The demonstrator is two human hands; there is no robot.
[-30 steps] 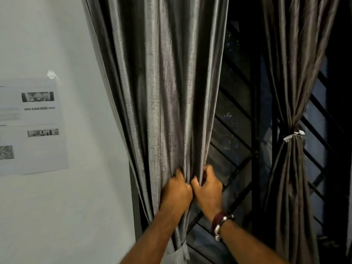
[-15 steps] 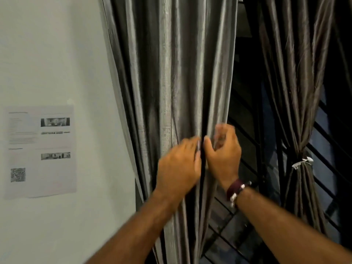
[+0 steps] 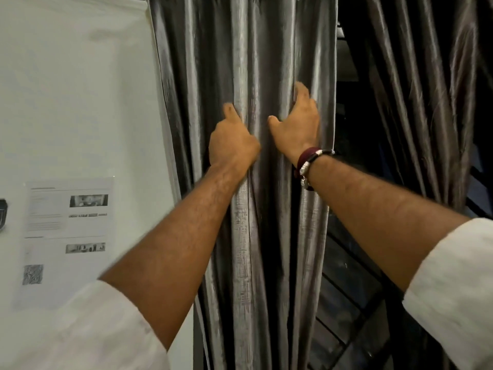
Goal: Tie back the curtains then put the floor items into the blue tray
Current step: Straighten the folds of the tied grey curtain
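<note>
A: Head view: where's my grip?

B: My left hand [image 3: 231,145] curls into the grey curtain [image 3: 266,62] folds; my right hand [image 3: 297,124], just beside, cups its edge, gathering it for tying. No blue tray visible.

Near curtain [image 3: 266,62] hangs centre, wall [image 3: 74,89] to its left. Printed sheet [image 3: 66,236] on the wall, low left. Second curtain [image 3: 426,89] to the right, window grille [image 3: 352,303] between and behind the two curtains. Left hand [image 3: 232,144] and right hand [image 3: 297,126] side by side in the near curtain's folds, a fold between them. Bracelet [image 3: 306,166] on the right wrist. Sleeves [image 3: 93,329] at both bottom corners.
</note>
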